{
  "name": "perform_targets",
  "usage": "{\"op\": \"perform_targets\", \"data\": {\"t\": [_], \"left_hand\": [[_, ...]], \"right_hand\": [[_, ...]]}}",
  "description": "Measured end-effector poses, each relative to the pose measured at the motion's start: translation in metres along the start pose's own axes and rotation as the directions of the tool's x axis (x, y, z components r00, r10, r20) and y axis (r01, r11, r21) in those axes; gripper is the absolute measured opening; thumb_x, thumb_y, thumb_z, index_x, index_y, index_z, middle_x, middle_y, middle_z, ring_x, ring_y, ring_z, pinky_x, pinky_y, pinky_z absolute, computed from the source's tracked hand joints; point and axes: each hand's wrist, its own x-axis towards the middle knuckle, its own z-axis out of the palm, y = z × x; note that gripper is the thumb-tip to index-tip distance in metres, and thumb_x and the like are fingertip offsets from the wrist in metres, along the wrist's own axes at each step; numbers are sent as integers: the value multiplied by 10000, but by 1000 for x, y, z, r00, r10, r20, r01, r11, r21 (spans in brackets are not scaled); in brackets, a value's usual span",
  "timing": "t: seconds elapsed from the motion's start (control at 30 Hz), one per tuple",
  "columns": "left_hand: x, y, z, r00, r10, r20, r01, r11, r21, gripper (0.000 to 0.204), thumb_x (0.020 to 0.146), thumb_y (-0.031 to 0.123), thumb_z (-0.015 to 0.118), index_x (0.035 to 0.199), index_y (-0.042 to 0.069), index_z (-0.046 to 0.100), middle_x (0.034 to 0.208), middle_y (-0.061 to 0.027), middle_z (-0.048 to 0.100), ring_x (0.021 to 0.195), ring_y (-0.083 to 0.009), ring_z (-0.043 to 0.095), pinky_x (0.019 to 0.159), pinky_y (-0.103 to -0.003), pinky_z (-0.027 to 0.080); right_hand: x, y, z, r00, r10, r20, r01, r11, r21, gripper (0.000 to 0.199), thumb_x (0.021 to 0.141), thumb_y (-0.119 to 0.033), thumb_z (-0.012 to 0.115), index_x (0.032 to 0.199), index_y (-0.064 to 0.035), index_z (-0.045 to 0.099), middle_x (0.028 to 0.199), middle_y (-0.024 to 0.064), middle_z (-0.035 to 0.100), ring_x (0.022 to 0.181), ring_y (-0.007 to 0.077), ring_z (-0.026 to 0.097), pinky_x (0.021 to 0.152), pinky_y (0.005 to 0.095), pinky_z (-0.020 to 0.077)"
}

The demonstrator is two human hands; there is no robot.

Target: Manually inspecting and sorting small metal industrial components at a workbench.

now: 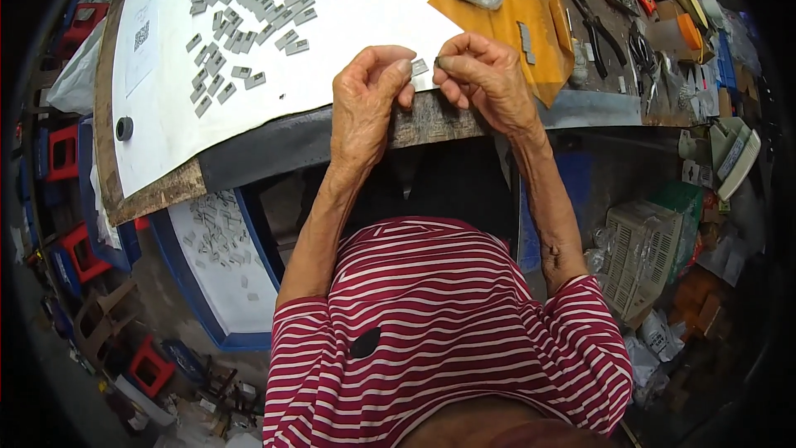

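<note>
One small grey piece (419, 67) sits pinched in the left hand (365, 95) over the white sheet (369, 12), while the right hand (491, 79) bunches its fingertips just beside it, their grip unclear.

No words or numbers can be read with certainty. The clearest printed sign is 1 square black-and-white matrix code (142, 36) on a thin white rectangular paper sheet (138, 70), which lies on the white covering (249, 112) of the wooden-edged desk (162, 193), near its left end. The code sits in the upper part of the sheet, a little askew to the camera; faint grey print around it is too small and pale to make out. At the lower right, a crumpled white plastic bag (661, 336) bears dark marks that look like lettering, too small and blurred to read.
</note>
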Motion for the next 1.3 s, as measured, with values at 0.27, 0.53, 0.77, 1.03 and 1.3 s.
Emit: {"op": "perform_targets", "data": {"t": [0.27, 0.53, 0.77, 1.03, 1.3], "left_hand": [[1, 0, -1, 998, 35, -60, -22, 978, 208, 206, 859, 146, 561, 942, -43, 559, 668, -18, 543, 582, -55, 467, 570, -175, 376], [1, -1, 1, 998, 32, -61, -23, 988, 153, 179, 874, 154, 536, 890, -24, 550, 643, -12, 531, 518, -39, 446, 500, -159, 359], [-2, -4, -1, 995, 88, -37, -78, 973, 220, 161, 875, 116, 503, 915, -20, 578, 621, 9, 498, 526, -35, 428, 472, -168, 355], [-9, -1, 2, 998, 68, 2, -65, 944, 325, 179, 859, 78, 483, 970, -25, 578, 660, 1, 515, 560, -46, 438, 514, -180, 363], [-13, -4, 2, 985, 172, 11, -155, 858, 490, 144, 846, 49, 488, 922, -10, 596, 665, -44, 556, 580, -96, 501, 533, -238, 419]], "right_hand": [[0, 1, 6, 999, -29, -33, 25, 993, -116, 94, 814, -46, 556, 847, 41, 568, 702, 83, 608, 556, 88, 574, 487, 182, 472], [1, 7, 7, 994, -86, -74, 77, 990, -119, 90, 802, -39, 572, 845, 39, 583, 691, 74, 606, 548, 74, 555, 472, 174, 442], [-3, 14, 5, 993, -83, -86, 82, 997, -13, 102, 785, -31, 583, 857, 41, 596, 678, 64, 605, 532, 61, 534, 454, 160, 406], [-9, 12, 6, 995, -54, -86, 46, 995, -90, 141, 772, -22, 592, 895, 46, 584, 668, 60, 598, 524, 59, 529, 447, 155, 401], [-11, 10, 5, 999, -21, -48, 12, 983, -185, 158, 774, -33, 604, 913, 31, 564, 680, 62, 597, 522, 55, 535, 440, 142, 406]]}}
